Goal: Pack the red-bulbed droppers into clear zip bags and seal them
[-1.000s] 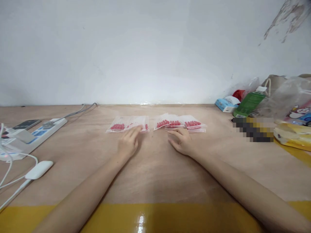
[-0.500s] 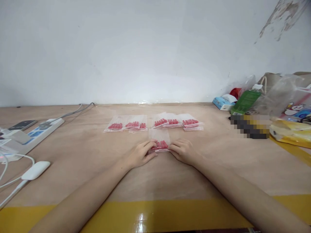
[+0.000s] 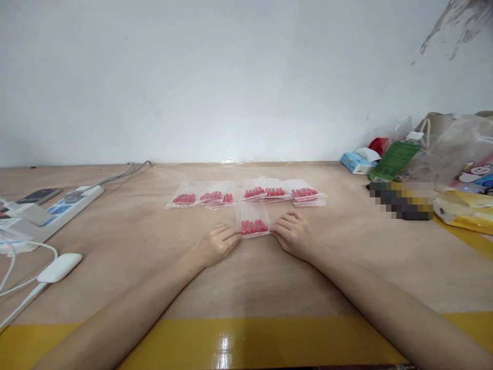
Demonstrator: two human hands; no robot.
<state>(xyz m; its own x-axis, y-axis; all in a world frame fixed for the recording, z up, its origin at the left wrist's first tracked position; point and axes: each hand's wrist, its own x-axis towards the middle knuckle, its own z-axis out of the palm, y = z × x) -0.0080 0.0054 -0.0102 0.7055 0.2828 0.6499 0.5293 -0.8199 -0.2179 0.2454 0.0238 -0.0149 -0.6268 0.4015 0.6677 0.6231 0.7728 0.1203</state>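
A small clear plastic bag (image 3: 251, 211) lies on the table in front of me, with a row of several red capsule-like pieces (image 3: 254, 226) along its near edge. My left hand (image 3: 219, 245) pinches the bag's near left corner, fingertips together. At the opposite near corner, my right hand (image 3: 293, 234) has its bent fingers closed on the edge. Just behind lie more such bags: an overlapping group on the left (image 3: 187, 188), one in the middle (image 3: 253, 191) and a stack on the right (image 3: 304, 191), each showing red pieces.
To the left are a white power strip (image 3: 82, 203), a phone (image 3: 40, 196) and a white adapter (image 3: 59, 267) with cables. At the right stand a blue tissue pack (image 3: 356, 163), a green bottle (image 3: 396, 158), plastic bags (image 3: 458, 141) and a yellow packet (image 3: 466, 211). A wall closes the back.
My left fingers have drawn back from over the red pieces to the bag's left corner, so the whole row now shows. The right hand stays at its corner. The view has shifted slightly.
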